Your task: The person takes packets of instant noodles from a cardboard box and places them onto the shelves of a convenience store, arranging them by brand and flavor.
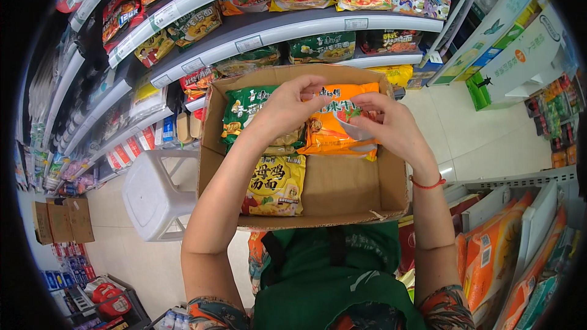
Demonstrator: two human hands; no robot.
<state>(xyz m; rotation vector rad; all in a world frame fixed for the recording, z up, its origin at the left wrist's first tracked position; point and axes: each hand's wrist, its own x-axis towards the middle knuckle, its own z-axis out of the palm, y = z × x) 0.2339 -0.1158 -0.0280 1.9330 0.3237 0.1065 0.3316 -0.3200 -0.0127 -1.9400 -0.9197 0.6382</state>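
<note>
An open cardboard box (346, 183) lies before me, holding packs of instant noodles. Over the inner edges of a green noodle pack (243, 101) and an orange noodle pack (330, 135) is my left hand (289, 107), its fingers curled with a gap to the thumb. My right hand (390, 123) hovers at the orange pack's right side, thumb and fingers apart; whether it touches the wrapper I cannot tell. A yellow noodle pack (277, 188) lies at the box's near left, partly behind my left forearm. Nothing shows gripped in either hand.
Store shelves (298, 32) stocked with noodle packs curve across the far side. A white plastic stool (158, 197) stands left of the box. Large orange bags (490, 247) stand in a rack at right. Cardboard cartons (62, 220) sit at the far left.
</note>
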